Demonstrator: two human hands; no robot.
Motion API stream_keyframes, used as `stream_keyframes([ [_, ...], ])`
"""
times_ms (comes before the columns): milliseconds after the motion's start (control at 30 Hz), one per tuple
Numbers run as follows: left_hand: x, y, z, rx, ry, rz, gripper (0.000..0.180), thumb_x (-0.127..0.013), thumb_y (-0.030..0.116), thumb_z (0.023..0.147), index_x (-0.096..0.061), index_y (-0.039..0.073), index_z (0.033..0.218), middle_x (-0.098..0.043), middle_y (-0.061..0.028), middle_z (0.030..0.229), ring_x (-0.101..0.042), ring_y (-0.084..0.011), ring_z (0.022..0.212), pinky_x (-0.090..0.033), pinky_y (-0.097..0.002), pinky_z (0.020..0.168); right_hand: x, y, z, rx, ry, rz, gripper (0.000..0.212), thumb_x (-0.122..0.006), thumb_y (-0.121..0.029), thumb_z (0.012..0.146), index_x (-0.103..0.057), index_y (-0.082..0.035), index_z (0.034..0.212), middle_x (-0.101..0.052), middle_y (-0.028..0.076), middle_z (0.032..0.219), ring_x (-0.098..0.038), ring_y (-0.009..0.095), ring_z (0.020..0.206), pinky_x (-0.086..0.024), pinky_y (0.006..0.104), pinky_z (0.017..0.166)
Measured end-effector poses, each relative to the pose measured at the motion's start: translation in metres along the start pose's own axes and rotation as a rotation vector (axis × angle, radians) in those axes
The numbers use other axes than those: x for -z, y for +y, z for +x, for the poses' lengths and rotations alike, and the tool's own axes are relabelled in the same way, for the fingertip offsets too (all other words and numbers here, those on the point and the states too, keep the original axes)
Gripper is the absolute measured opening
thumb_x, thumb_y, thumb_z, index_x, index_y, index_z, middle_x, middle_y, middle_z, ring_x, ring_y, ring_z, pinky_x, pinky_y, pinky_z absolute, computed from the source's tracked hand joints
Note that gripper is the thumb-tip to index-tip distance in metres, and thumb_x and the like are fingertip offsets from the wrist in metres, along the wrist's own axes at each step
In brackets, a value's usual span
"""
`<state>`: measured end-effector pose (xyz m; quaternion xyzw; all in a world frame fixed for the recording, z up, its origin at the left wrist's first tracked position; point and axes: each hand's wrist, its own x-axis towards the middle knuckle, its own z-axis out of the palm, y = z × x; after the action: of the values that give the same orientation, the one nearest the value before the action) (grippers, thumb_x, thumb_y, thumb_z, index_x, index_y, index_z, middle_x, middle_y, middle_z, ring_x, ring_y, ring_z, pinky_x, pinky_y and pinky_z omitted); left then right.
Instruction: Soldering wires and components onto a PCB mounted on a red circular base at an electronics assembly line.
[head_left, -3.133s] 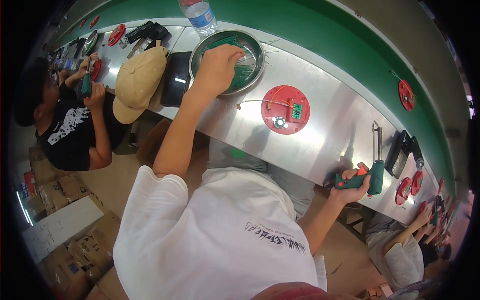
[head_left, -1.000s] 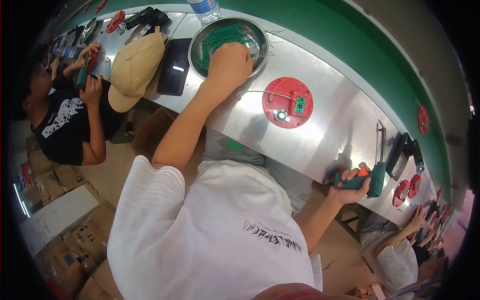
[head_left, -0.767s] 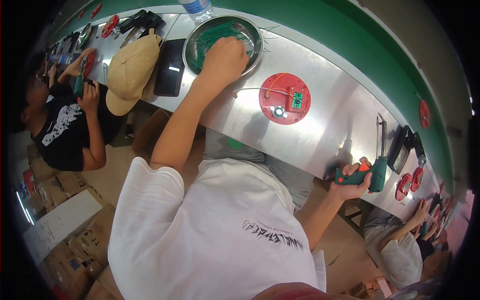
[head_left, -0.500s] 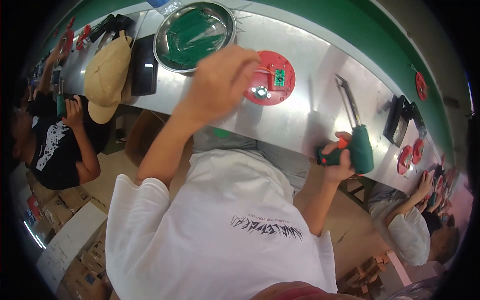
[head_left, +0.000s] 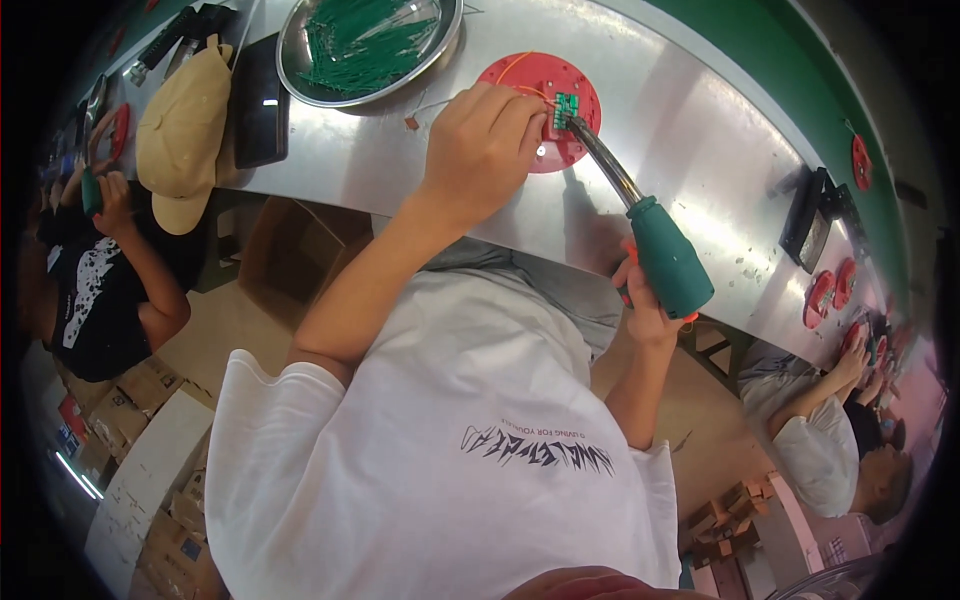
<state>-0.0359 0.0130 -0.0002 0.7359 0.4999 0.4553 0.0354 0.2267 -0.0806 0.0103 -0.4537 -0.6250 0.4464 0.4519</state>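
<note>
A red round plate (head_left: 583,84) lies on the metal bench with a small green circuit board (head_left: 566,106) at its middle. Orange wire (head_left: 513,66) loops over the plate beside my left hand (head_left: 485,145). That hand is closed in a pinch at the board's left edge; what its fingertips grip is hidden. My right hand (head_left: 648,305) is wrapped around a dark green soldering gun (head_left: 670,258), partly behind its body. The gun's long metal tip reaches down to the board's lower right edge.
At upper left a steel bowl (head_left: 290,80) holds many green wires (head_left: 365,45). Beside it lie a black tray (head_left: 262,110) and a tan cap (head_left: 185,130). Co-workers sit on both sides; more red plates (head_left: 820,298) and a black stand (head_left: 808,220) are at right.
The soldering gun has swung left, bringing its tip onto the circuit board. My left hand has come down from above the plate to the board's edge. The view has shifted slightly.
</note>
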Motion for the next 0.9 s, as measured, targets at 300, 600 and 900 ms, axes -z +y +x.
stream_keyframes([
  [300, -0.005, -0.008, -0.002, -0.070, 0.036, 0.064, 0.011, -0.071, 0.006, 0.077, -0.068, 0.006, 0.088, -0.065, -0.0062, 0.082, -0.062, -0.0259, 0.074, -0.052, -0.0375, 0.067, -0.009, -0.012, 0.010, -0.044, 0.006, 0.059, 0.036, -0.060, -0.006, 0.090, -0.059, 0.007, 0.124, -0.067, 0.017, 0.104, -0.061, 0.017, 0.061, -0.048, 0.0302, 0.057],
  [600, -0.009, -0.009, -0.006, -0.081, 0.050, 0.075, 0.010, -0.071, 0.006, 0.076, -0.067, 0.005, 0.086, -0.064, -0.0059, 0.080, -0.062, -0.0245, 0.072, -0.052, -0.0363, 0.064, -0.012, -0.014, 0.008, -0.099, 0.096, 0.168, 0.046, -0.059, -0.015, 0.092, -0.052, 0.011, 0.129, -0.065, 0.023, 0.104, -0.061, 0.021, 0.057, -0.049, 0.0315, 0.056],
  [900, -0.008, -0.011, -0.006, -0.106, 0.054, 0.085, 0.010, -0.071, 0.006, 0.076, -0.066, 0.006, 0.085, -0.063, -0.0056, 0.079, -0.062, -0.0241, 0.072, -0.052, -0.0357, 0.062, -0.014, -0.014, 0.009, -0.032, 0.120, 0.142, 0.051, -0.058, -0.018, 0.092, -0.050, 0.013, 0.131, -0.064, 0.026, 0.105, -0.061, 0.022, 0.056, -0.049, 0.0308, 0.055],
])
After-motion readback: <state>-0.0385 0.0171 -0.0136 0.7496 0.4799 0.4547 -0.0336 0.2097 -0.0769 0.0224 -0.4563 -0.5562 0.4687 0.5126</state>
